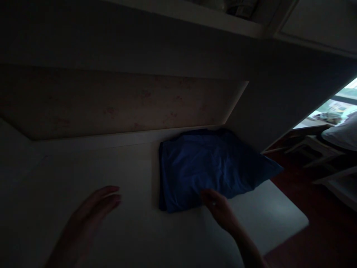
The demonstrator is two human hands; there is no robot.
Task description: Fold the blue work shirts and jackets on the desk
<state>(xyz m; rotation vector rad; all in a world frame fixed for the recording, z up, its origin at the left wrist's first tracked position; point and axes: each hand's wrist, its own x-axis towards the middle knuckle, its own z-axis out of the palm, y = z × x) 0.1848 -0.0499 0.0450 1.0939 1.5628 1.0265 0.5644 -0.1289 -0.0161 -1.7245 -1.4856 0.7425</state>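
A folded blue cloth [212, 163] lies on a pale shelf [134, 230] inside a dim cupboard, pushed toward the back right corner. My right hand [219, 208] reaches in from below, and its fingertips touch the front edge of the cloth. Those fingers look loosely extended and hold nothing I can make out. Over the bare shelf to the left of the cloth hovers my left hand [95, 210], fingers stretched out together, a hand's width away from the cloth.
The cupboard's back panel [117, 104] and right side wall [267, 111] close in the shelf. Another shelf [195, 15] runs overhead. To the right, outside, are a dark red floor [306, 193], pale furniture [329, 149] and a bright window [334, 108].
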